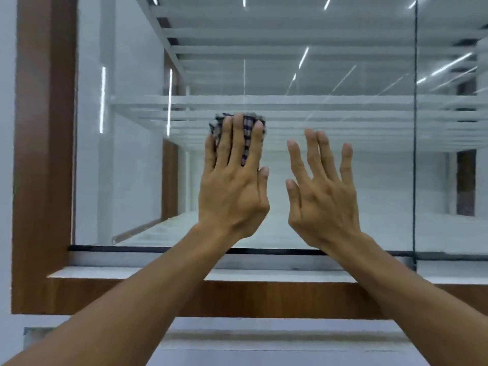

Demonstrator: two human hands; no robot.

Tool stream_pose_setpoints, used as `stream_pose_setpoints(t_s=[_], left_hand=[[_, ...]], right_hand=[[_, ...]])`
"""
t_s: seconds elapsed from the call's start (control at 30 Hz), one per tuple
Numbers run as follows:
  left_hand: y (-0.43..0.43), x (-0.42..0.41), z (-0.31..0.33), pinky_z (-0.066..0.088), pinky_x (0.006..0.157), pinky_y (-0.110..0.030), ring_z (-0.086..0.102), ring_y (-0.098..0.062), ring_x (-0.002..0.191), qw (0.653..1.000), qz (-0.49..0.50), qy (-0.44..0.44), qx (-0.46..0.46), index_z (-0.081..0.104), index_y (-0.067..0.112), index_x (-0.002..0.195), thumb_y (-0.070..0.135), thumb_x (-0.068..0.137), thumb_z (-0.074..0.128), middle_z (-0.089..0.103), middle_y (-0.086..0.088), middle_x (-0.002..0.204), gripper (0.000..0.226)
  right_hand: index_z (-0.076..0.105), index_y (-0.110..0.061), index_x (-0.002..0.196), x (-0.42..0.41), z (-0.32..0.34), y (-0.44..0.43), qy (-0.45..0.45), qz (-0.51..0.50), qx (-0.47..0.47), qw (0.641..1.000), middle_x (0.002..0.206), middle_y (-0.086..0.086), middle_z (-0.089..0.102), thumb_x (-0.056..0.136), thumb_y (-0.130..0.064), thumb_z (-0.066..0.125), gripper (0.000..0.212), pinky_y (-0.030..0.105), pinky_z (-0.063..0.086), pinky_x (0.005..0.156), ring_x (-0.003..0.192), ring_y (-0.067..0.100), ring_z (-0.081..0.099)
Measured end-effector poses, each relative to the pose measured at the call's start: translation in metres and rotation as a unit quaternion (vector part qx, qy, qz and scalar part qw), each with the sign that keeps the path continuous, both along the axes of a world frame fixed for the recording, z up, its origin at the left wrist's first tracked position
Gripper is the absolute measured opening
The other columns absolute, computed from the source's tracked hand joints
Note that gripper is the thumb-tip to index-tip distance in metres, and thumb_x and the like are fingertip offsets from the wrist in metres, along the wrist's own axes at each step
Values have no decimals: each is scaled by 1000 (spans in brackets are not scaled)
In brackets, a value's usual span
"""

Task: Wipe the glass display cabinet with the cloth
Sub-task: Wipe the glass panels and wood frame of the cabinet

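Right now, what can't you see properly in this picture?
1. Cloth: head view, mostly hidden under the left hand; only checked bits show.
2. Right hand: seen from behind, so whether it touches the glass cannot be told.
3. Smears: light reflections on the glass hide any.
4. Cabinet: top and right side cut off by the picture's edges.

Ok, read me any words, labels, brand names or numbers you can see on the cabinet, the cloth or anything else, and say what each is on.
There is no readable text.
The checked cloth under the left hand shows only a pattern.
The glass pane and wooden frame carry no lettering; the bright streaks are reflections.
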State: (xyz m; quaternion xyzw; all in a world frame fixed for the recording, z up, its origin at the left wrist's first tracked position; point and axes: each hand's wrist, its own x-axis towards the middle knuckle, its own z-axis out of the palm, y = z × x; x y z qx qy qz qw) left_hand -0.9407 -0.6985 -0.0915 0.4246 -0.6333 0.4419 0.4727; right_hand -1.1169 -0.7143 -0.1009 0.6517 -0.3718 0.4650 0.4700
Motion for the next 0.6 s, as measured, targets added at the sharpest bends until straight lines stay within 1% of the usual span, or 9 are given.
stream_pose_setpoints(t_s=[0.13,0.17,0.2,0.3,0.37,0.43,0.5,0.53,0.6], left_hand=[[-4,-56,-26,2,130,-49,-3,-29,160,984,1,-179,5,11,13,165,36,106,30,0,-16,172,66],[-5,-62,-26,3,130,-49,-1,-29,160,980,4,-199,1,12,14,165,35,106,30,2,-16,172,65],[-7,-67,-23,4,130,-49,0,-29,160,981,6,-194,-4,13,15,165,35,106,30,3,-15,172,64],[-8,-94,-5,0,129,-50,-3,-29,160,996,-7,-86,3,10,15,165,34,107,30,0,-15,172,65],[-6,-121,-7,0,129,-50,-4,-30,160,995,-21,-93,12,8,14,165,34,107,30,-1,-17,172,66],[-8,-140,-21,3,129,-50,-2,-30,160,975,-24,-219,16,9,14,165,34,106,31,1,-16,172,66],[-8,-137,-28,5,130,-48,1,-29,160,935,-25,-353,22,14,15,165,35,106,30,6,-14,172,64],[-9,-132,-25,5,130,-47,3,-28,160,923,-28,-384,18,16,17,164,35,107,29,9,-13,171,62],[-10,-129,-16,6,130,-48,5,-28,160,935,-24,-353,9,16,19,164,34,107,29,12,-12,171,60]], right_hand=[[14,-18,163,-61,-6,6,-27,-80,13,996,169,23,3,104,-43,26,65,76,1,117,157,38,3],[13,-19,164,-75,-9,8,-32,-92,18,995,168,25,1,104,-44,27,66,76,-1,117,157,39,1],[12,-19,164,-89,-14,9,-36,-100,22,994,168,25,0,104,-44,28,67,76,-2,116,157,40,0],[11,-11,163,-123,-30,9,-56,-88,29,994,169,24,0,104,-40,32,70,73,0,118,157,40,-1],[9,-2,161,-135,-42,11,-69,-43,35,996,169,22,0,103,-33,35,72,67,-1,123,157,37,-1],[5,2,160,-142,-51,16,-106,10,57,993,169,23,-3,100,-29,37,75,57,-2,127,158,34,-3],[1,1,160,-147,-60,21,-121,12,80,989,169,21,-5,100,-29,37,77,53,-2,128,158,32,-6],[0,0,161,-149,-65,23,-115,0,90,989,169,20,-7,100,-31,36,77,53,-2,128,158,31,-7],[-1,-1,161,-151,-75,25,-108,-16,105,988,169,19,-9,100,-35,35,78,55,-2,127,158,31,-10]])
